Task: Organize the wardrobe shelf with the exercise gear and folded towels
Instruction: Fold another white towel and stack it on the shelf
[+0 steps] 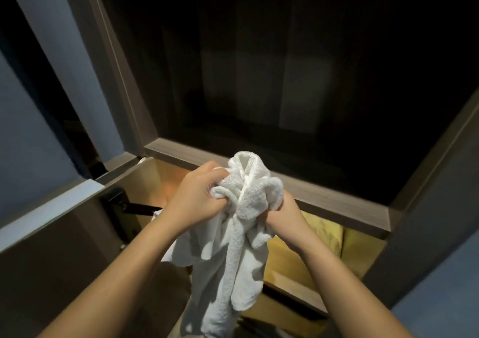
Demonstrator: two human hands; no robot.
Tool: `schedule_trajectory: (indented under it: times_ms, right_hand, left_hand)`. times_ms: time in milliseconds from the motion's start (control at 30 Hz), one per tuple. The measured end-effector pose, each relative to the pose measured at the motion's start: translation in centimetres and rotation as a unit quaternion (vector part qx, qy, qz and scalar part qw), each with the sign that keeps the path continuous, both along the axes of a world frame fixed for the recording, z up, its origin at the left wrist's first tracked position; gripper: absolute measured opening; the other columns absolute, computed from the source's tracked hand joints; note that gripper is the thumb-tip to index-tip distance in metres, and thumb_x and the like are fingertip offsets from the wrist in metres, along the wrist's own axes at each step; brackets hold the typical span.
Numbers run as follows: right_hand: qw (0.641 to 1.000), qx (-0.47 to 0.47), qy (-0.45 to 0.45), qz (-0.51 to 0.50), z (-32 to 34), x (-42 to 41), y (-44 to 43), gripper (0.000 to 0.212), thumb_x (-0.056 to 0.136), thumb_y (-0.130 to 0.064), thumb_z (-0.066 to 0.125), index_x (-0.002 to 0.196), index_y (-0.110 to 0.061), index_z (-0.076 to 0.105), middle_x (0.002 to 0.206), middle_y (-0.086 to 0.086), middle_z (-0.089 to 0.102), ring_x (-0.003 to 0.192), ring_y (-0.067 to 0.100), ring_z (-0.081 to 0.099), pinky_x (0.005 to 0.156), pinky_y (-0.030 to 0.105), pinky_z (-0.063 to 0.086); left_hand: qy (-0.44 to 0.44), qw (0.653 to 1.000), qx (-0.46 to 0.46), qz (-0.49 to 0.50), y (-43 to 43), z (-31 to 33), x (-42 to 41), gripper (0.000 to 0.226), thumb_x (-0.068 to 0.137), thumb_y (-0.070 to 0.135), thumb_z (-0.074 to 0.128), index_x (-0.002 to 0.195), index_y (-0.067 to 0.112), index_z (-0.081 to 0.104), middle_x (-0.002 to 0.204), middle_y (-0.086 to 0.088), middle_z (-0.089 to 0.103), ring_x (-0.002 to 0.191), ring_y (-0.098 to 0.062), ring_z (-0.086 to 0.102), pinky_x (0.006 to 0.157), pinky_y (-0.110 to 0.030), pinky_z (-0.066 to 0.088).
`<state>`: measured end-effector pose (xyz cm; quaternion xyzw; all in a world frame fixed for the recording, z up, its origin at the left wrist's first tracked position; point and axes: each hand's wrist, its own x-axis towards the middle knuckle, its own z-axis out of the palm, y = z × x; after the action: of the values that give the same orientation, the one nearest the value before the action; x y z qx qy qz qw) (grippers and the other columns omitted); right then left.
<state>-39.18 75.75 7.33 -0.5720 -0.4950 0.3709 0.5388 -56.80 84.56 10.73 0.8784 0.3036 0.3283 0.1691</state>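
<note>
A white terry towel [241, 247] hangs bunched and unfolded in front of the wardrobe. My left hand [199, 197] grips its crumpled top from the left, fingers dug into the cloth. My right hand [282, 215] grips the same bunch from the right, mostly hidden behind the folds. The towel's loose end drops down between my forearms. Both hands are held just in front of the wooden front edge of the wardrobe shelf [324, 197]. No exercise gear shows in this view.
Above the shelf edge the compartment [272, 91] is dark, and I cannot make out anything inside. Below it a lit compartment holds a yellow folded towel [326, 231]. The open wardrobe door [59, 60] with a black hinge arm [129, 205] stands at the left.
</note>
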Motion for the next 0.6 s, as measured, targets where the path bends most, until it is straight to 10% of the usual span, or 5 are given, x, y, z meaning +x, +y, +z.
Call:
schedule_trajectory:
  times_ms: [400, 600]
  right_hand:
    - [0.991, 0.085, -0.051, -0.085, -11.6, -7.0, -9.1, 0.012, 0.087, -0.003, 0.065, 0.095, -0.012, 0.064, 0.076, -0.010, 0.070, 0.075, 0.003, 0.067, 0.061, 0.019, 0.051]
    - [0.981, 0.123, -0.079, -0.128, -13.9, -14.9, -16.5, 0.013, 0.089, -0.007, 0.065, 0.102, -0.005, 0.064, 0.093, 0.013, 0.070, 0.092, 0.026, 0.069, 0.076, 0.036, 0.059]
  left_hand:
    - [-0.098, 0.985, 0.098, -0.106, -6.0, -12.7, -5.7, 0.007, 0.073, 0.009, 0.063, 0.079, 0.006, 0.064, 0.085, -0.003, 0.058, 0.078, -0.016, 0.054, 0.066, -0.033, 0.045]
    - [-0.164, 0.973, 0.084, -0.140, -12.5, -15.6, -12.0, 0.012, 0.074, 0.012, 0.064, 0.084, 0.006, 0.065, 0.085, -0.006, 0.060, 0.077, -0.022, 0.056, 0.066, -0.041, 0.047]
